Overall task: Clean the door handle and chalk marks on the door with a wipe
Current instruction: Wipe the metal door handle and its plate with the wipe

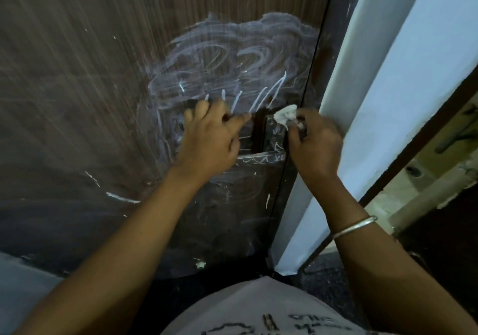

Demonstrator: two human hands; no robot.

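1. Looking down at six o'clock, you see your pale printed shirt [258,306] nearest, and both bare forearms reaching up and away from it toward the door.
2. Your right wrist, at four o'clock, wears a thin silver metal bangle [355,227]; it sits close to the pale blue-white door frame [362,117], so I judge you have little room on that side.
3. Your right hand [314,146] is clenched around the crumpled white wipe [285,115], which pokes out above the fingers and presses on the top of the dark metal handle plate [271,138], just right of centre.
4. Your left hand [209,140] holds nothing: its fingers are loosely spread and rest on the dark brown wood-grain door [77,76], with the forefinger stretched toward the handle at three o'clock from that hand.
5. Progress looks early to middling. The white chalk marks [232,58] at twelve o'clock are smeared into a cloudy swirl, yet sharp strokes remain just above the handle, on the plate itself, and at seven o'clock lower on the door.
6. Room is wide open toward nine o'clock across the door; toward three o'clock the door edge and frame hem you in.
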